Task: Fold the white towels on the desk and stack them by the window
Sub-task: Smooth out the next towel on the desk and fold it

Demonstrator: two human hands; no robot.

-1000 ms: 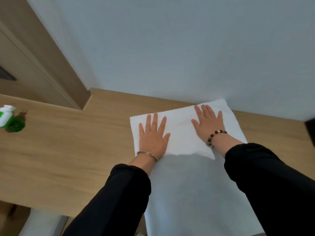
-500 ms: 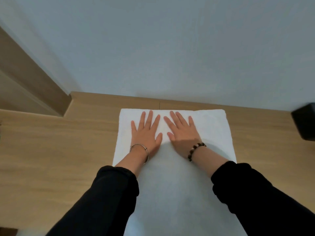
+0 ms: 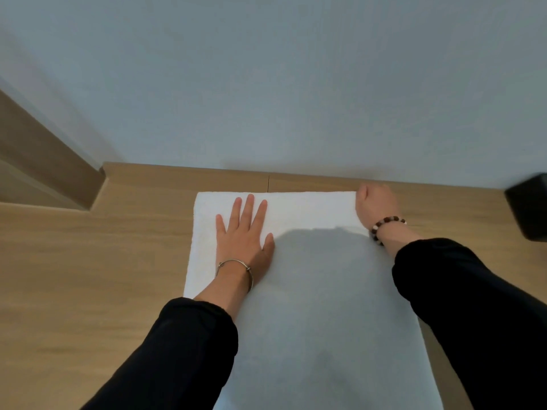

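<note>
White terry towel (image 3: 310, 291) lies flat on wooden desk (image 3: 88, 276), far edge parallel to the wall, near end running out of view at the bottom. L hand (image 3: 244, 241) is spread open, palm down, pressing the towel's far-left part; it holds nothing. R hand (image 3: 374, 207), half a sec. ago flat beside the L at towel centre, has slid out to the far-right corner and curled closed there; looks like a pinch on the corner, tho fingertips are hidden. Reading: smoothing is over, next fold begins w/ L as anchor. No stack or window in view; stacking not yet begun. Dark object (image 3: 529, 208) sits at right edge.
</note>
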